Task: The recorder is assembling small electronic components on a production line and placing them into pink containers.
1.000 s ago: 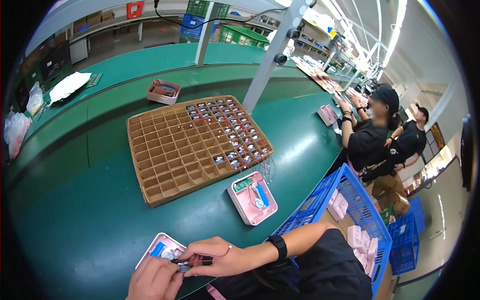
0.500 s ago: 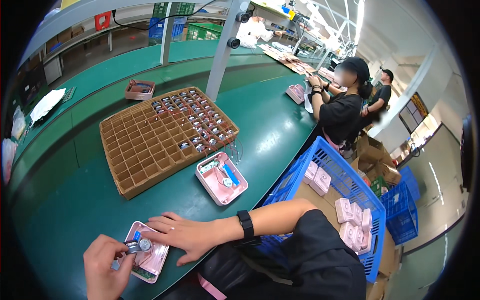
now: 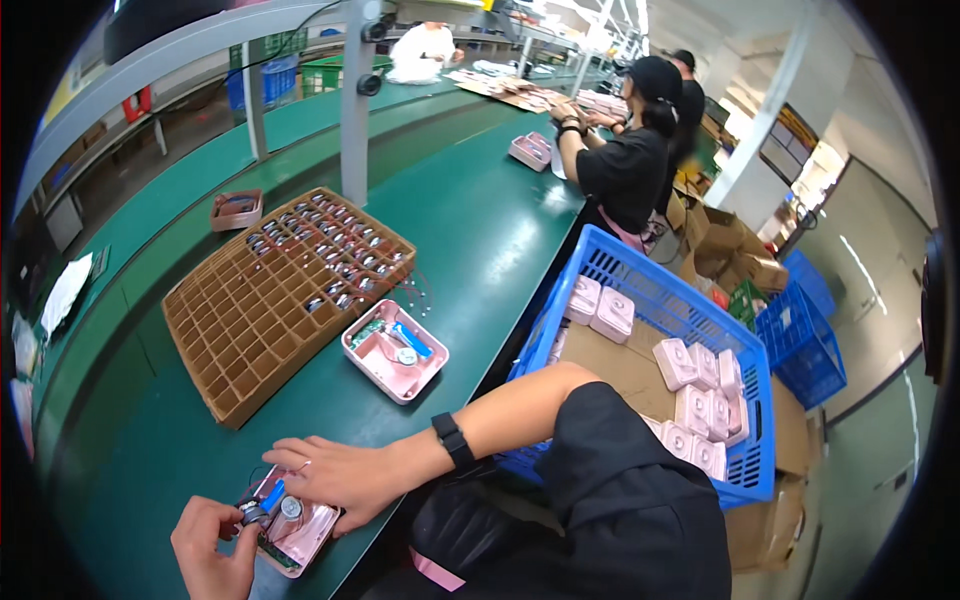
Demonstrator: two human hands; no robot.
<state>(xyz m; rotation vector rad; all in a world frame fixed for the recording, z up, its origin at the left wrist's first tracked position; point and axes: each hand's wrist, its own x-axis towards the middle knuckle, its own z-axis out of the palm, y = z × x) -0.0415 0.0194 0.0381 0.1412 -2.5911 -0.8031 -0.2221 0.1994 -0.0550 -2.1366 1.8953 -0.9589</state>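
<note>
My left hand [image 3: 208,548] pinches a speaker [image 3: 256,513]; my flat right hand [image 3: 345,474] steadies its pink casing [image 3: 316,533]. Fitting apparently calls for alignment.

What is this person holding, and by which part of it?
The left hand pinches a small dark round part by its left edge. The right hand lies over the pink case, not gripping anything visible.

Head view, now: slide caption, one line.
Left hand pinching a small dark part at an open pink case, right hand at its edge, divided cardboard tray beyond.
</note>
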